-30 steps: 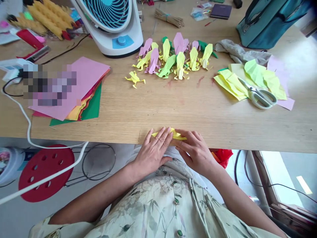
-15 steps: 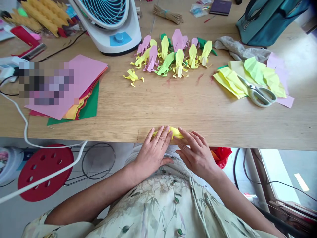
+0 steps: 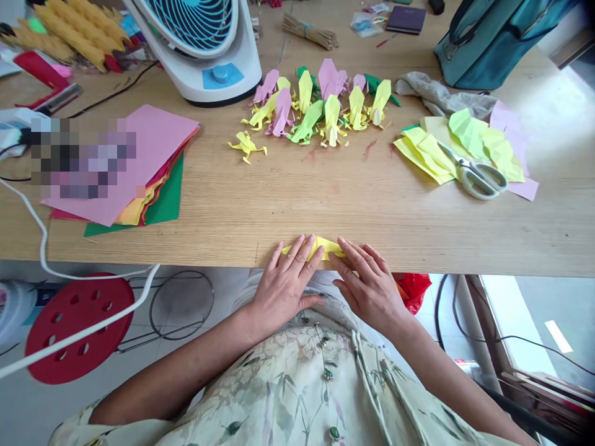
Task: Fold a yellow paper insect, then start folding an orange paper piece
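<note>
A folded piece of yellow paper (image 3: 320, 248) lies flat at the table's front edge, its middle showing between my hands. My left hand (image 3: 286, 285) rests on its left part, the fingers stretched out and slightly spread. Over the paper's right end lies my right hand (image 3: 367, 279), fingers extended, with the fingertips touching it. Some of the paper is hidden under the fingers. Beyond, a single yellow folded paper figure (image 3: 247, 145) stands apart from a group of pink, yellow and green folded paper figures (image 3: 332, 118).
Coloured paper sheets (image 3: 162, 133) are stacked at the left, near a white fan (image 3: 218, 77). Scissors (image 3: 483, 179) rest on yellow and green paper pieces (image 3: 423, 152) at the right. Farther back are a grey cloth (image 3: 437, 93), a teal bag (image 3: 488, 49) and a bundle of sticks (image 3: 309, 31).
My left fingers have shifted slightly left and my right fingers a little apart from them, so more of the yellow paper shows between. The whole view has shifted slightly.
</note>
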The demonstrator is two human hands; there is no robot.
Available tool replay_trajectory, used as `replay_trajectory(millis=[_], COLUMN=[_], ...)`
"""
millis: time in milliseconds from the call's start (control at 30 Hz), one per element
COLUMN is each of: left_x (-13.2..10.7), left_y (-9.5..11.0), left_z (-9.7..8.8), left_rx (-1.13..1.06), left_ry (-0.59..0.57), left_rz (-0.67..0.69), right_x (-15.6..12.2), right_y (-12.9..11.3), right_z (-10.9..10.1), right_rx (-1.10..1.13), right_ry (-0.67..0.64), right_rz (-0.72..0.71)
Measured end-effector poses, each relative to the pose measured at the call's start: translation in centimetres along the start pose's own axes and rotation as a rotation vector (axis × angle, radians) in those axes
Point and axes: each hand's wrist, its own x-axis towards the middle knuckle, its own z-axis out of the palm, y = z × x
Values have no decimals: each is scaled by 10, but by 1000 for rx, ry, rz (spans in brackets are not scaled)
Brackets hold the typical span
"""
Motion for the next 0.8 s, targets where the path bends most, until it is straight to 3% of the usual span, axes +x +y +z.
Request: replay_trajectory(millis=[800], left_x=[2], left_y=[3], left_z=[-4], left_rx=[3], left_ry=[-54], left_rz=[-27], right_x=[-4], right_y=[-4], right_z=[3], right_rx=[-38], right_ry=[-7], right_rz=[124])
